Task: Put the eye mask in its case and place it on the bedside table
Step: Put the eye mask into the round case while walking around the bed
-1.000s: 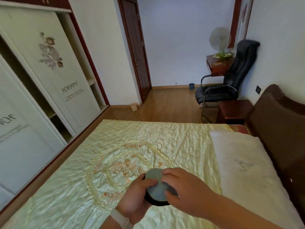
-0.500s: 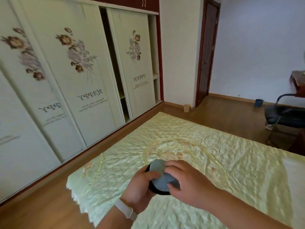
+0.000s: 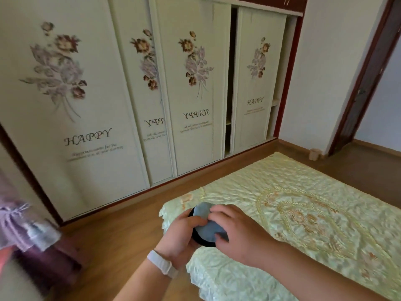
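Both hands are up w/ the case (image 3: pixel 200 241), held over the corner of the bed (image 3: pixel 282 205), not resting on it. Left hand (image 3: pixel 181 233) cups the dark round case from the side and below, thumb over the top edge. Right hand (image 3: pixel 236 231) is pressed down on the grey eye mask (image 3: pixel 206 222), fingers curled over it, stuffing it in. Mask is only partly inside; grey fabric bulges above the rim, and no lid is visible.

Risks, as I judge them:
- Mask is springy fabric. If the right hand lifts off before the case is closed, it'll prob pop back out.
- Case sits above the bed edge w/ wood floor (image 3: pixel 121 246) just beside; a slip of the left hand's grip could drop it to the floor, not the bed.
- Bedside table isn't in view here, so the carry means turning while both hands are busy, an easy moment to fumble or trap fabric in the seam.
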Available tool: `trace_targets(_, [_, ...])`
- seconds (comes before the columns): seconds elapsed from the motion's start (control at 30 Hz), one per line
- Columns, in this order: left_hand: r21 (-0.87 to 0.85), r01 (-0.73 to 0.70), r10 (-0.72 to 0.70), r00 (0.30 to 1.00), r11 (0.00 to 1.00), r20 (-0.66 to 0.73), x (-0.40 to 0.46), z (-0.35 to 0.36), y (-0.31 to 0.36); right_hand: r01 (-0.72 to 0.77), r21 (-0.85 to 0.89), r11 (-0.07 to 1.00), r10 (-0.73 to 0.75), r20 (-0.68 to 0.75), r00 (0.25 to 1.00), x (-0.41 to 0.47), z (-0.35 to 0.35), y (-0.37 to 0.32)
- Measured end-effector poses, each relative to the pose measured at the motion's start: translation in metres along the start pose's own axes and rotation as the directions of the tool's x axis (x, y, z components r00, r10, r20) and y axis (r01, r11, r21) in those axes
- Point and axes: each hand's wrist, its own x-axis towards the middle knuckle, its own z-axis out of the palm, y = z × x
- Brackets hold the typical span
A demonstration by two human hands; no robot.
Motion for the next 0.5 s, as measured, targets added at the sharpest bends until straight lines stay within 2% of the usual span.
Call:
trace_targets(0.2, [-0.069, -0.044, 0.036, 0.993, 0.997, -0.110, -0.013, -0.060, 0.019, 0.113, -0.010, 0.994, -0.112, 0.051, 0.992, 0.050, 0.025, -0.035])
trace_targets(0.5, [-0.121, -0.096, 0.055, 0.951, 0.988, -0.305, -0.012, -0.142, 0.046, 0.233, 0.111, 0.966, -0.247, 0.132, 0.960, 0.131, 0.082, -0.064])
